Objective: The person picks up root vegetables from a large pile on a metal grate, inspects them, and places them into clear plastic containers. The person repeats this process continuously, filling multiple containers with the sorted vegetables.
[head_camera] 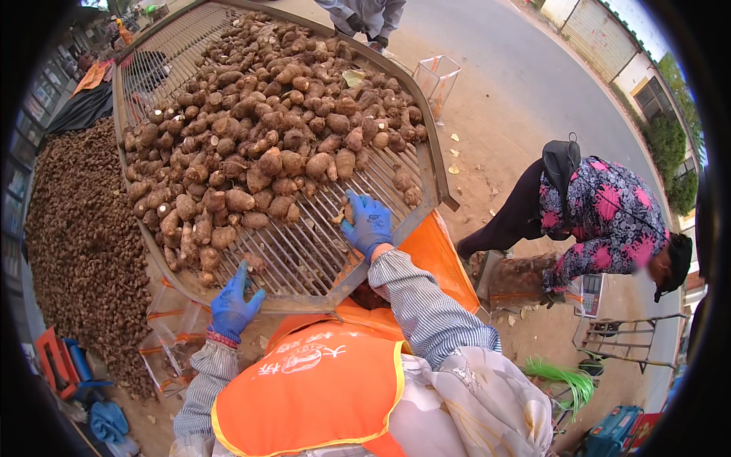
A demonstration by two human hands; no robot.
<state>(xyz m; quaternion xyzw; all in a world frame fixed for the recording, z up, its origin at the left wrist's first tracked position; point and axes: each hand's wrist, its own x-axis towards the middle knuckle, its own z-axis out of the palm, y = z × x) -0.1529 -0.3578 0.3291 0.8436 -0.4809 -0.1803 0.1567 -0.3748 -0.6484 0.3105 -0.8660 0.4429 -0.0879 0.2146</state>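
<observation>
Brown taro corms (257, 131) lie heaped on a slatted metal sorting table (308, 251) with a raised frame. My left hand (235, 303), in a blue coated work glove, is at the near rim with thumb and fingers apart, its fingertips close to a single corm (254, 263). It holds nothing that I can see. My right hand (368, 223), gloved alike, rests over the bare slats at the right, its fingers curled against a small brown corm (344, 211). An orange sheet (437, 257) hangs below the table's right corner.
A large pile of corms (85, 251) lies on the ground at left. A co-worker bends over a filled clear bag (522, 280) at right, beside a scale display (591, 294). Another person stands beyond the table. A clear bag (437, 83) stands on a frame. Green straps (562, 380) lie lower right.
</observation>
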